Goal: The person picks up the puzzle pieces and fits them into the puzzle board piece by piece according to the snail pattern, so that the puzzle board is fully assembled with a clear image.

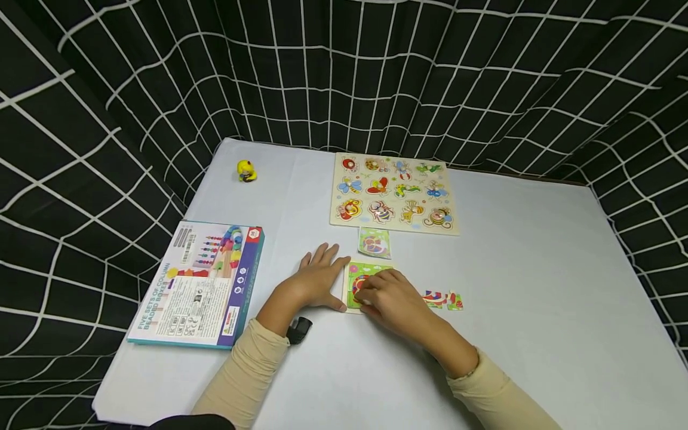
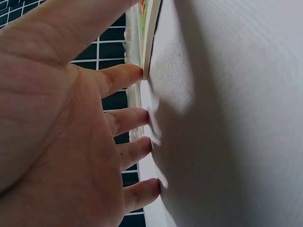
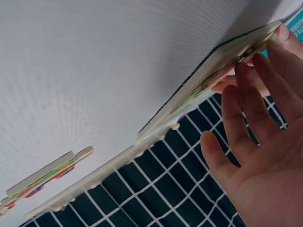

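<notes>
A small square puzzle board [image 1: 352,303] with bright green pieces and a round red-and-orange picture lies before me, partly covered by my right hand. My left hand [image 1: 317,280] has its fingers spread on the left; the thumb and forefinger touch the board's left edge, the other fingertips resting on the tablecloth. My right hand [image 1: 395,298] reaches over from the right, its fingertips touching the picture pieces; no piece shows clearly between finger and thumb. In the right wrist view the ring and little fingers stand off the board. Several loose puzzle pieces [image 1: 444,300] lie right of that hand.
A picture card [image 1: 374,243] lies above the small board, next to a larger wooden insect puzzle [image 1: 395,194]. On the left lies a beaded-toy box [image 1: 196,283], with a yellow toy figure [image 1: 246,171] farther back. Black white-gridded cloth [image 1: 376,71] hangs around the table.
</notes>
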The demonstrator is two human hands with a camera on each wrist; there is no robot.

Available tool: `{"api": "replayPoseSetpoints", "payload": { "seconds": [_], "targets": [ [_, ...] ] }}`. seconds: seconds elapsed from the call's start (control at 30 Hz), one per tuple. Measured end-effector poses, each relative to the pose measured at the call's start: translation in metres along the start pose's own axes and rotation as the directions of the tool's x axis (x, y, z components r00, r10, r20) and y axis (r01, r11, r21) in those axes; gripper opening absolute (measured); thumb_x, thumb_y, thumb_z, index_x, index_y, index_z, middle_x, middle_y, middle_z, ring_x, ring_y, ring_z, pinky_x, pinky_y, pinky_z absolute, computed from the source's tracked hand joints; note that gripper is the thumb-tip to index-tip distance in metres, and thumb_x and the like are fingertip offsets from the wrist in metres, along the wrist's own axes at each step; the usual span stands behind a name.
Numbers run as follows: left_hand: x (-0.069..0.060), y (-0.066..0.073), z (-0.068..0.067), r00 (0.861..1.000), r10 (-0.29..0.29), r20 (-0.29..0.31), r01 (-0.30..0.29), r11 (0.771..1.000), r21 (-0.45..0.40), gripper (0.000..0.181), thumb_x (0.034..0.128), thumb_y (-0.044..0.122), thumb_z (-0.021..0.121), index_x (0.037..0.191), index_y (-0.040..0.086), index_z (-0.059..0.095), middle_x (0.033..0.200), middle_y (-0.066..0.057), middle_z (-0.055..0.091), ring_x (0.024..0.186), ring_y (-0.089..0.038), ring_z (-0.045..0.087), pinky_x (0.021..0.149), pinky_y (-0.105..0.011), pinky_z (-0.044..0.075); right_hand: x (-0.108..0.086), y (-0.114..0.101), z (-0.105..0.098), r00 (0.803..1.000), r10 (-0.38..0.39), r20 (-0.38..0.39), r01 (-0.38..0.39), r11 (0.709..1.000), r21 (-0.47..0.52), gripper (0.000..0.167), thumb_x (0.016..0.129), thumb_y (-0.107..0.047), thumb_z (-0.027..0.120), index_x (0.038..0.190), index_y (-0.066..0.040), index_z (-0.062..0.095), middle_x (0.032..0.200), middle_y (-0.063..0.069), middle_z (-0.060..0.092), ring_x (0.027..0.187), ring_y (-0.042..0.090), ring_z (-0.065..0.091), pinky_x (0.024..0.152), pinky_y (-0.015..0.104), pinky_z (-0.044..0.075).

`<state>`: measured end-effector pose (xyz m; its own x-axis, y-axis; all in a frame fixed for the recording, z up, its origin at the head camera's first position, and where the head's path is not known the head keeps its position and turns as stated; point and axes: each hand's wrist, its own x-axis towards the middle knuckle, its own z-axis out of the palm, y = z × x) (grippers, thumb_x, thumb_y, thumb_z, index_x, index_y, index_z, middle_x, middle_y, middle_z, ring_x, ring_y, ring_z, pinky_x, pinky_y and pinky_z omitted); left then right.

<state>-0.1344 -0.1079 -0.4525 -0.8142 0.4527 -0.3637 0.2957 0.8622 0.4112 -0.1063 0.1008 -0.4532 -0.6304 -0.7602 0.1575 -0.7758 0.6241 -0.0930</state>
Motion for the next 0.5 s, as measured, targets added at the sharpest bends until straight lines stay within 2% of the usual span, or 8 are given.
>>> {"api": "replayPoseSetpoints", "payload": {
  "seconds": [0.27, 0.5],
  "targets": [
    [0.002, 0.001, 0.000, 1.000, 0.013, -0.009, -0.013, 1.000, -0.005, 0.103, 0.0725, 0.048, 0.082, 0.154, 0.014, 0.028, 0.162, -0.015, 0.009, 0.150, -0.035, 0.000, 0.117, -0.057, 0.008, -0.003, 0.005, -0.005, 1.000, 0.018, 0.020, -0.019, 0.999, 0.042, 0.018, 0.082, -0.023, 0.078, 0.099, -0.017, 0.076, 0.102, -0.002, 0.068, 0.103, 0.022, 0.059, 0.098, 0.041, 0.043],
    [-0.002, 0.000, -0.002, 1.000, 0.004, -0.006, -0.004, 1.000, -0.022, 0.103, 0.0720, 0.046, 0.083, 0.153, 0.014, 0.028, 0.162, -0.015, 0.008, 0.150, -0.035, -0.001, 0.117, -0.057, 0.007, -0.030, 0.037, -0.023, 0.985, 0.170, 0.003, -0.170, 0.983, 0.068, 0.029, 0.079, -0.022, 0.080, 0.106, -0.014, 0.074, 0.105, 0.002, 0.070, 0.105, 0.025, 0.061, 0.099, 0.045, 0.042]
  ]
}}
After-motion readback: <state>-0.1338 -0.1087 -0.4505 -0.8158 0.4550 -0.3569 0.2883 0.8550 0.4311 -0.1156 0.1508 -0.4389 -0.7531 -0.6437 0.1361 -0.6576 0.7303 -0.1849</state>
